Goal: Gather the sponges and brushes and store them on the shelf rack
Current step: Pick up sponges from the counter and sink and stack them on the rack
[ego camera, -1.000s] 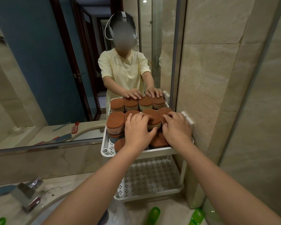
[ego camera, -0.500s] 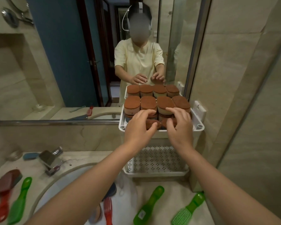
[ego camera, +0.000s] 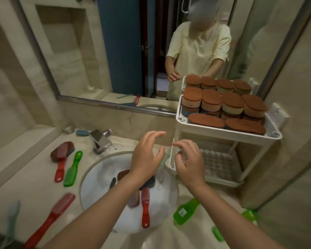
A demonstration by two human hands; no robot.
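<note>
A white two-tier shelf rack (ego camera: 228,132) stands on the counter at the right, against the mirror. Its top tier is packed with several brown-topped sponges (ego camera: 232,102); the perforated lower tier (ego camera: 221,164) holds nothing I can see. My left hand (ego camera: 146,156) and my right hand (ego camera: 188,161) hover over the sink, below the rack, fingers loosely curled and holding nothing. In the white sink (ego camera: 97,178) lie a red brush (ego camera: 145,206) and dark sponges (ego camera: 149,182), partly hidden by my left arm.
Red brushes (ego camera: 61,159) (ego camera: 51,217) and a green brush (ego camera: 72,169) lie on the counter left of the sink. Green brushes (ego camera: 186,211) (ego camera: 250,214) lie at the right front. A chrome tap (ego camera: 100,141) stands behind the basin. The mirror reflects a person.
Both hands have left the sponges on the rack's top tier and dropped toward the sink, holding nothing. The view has tilted down, showing more counter and brushes.
</note>
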